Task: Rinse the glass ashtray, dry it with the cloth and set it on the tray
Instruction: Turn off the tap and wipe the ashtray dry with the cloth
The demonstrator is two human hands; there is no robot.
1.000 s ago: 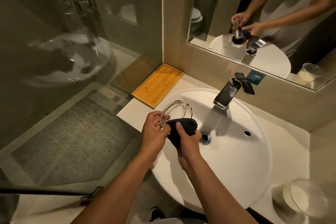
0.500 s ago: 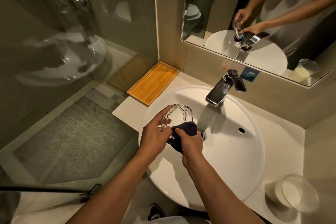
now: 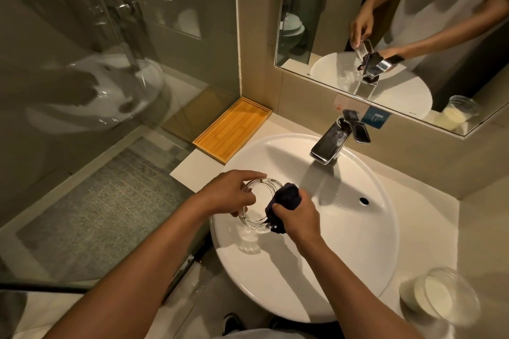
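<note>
The round clear glass ashtray (image 3: 257, 208) is held over the left part of the white sink (image 3: 358, 228), tilted with its opening facing up toward me. My left hand (image 3: 230, 192) grips its left rim. My right hand (image 3: 296, 219) presses a bunched dark cloth (image 3: 283, 201) against the ashtray's right rim. The wooden tray (image 3: 232, 129) lies on the counter in the back left corner, beyond the sink, with nothing on it.
A chrome faucet (image 3: 330, 143) juts over the basin at the back; no water runs. A clear lidded jar (image 3: 440, 293) stands on the counter at the right. A glass shower wall (image 3: 110, 77) bounds the left side. A mirror (image 3: 385, 22) hangs above the faucet.
The ashtray has turned from standing on edge to facing up and dropped lower in the basin. The cloth has moved from its lower edge to its right rim.
</note>
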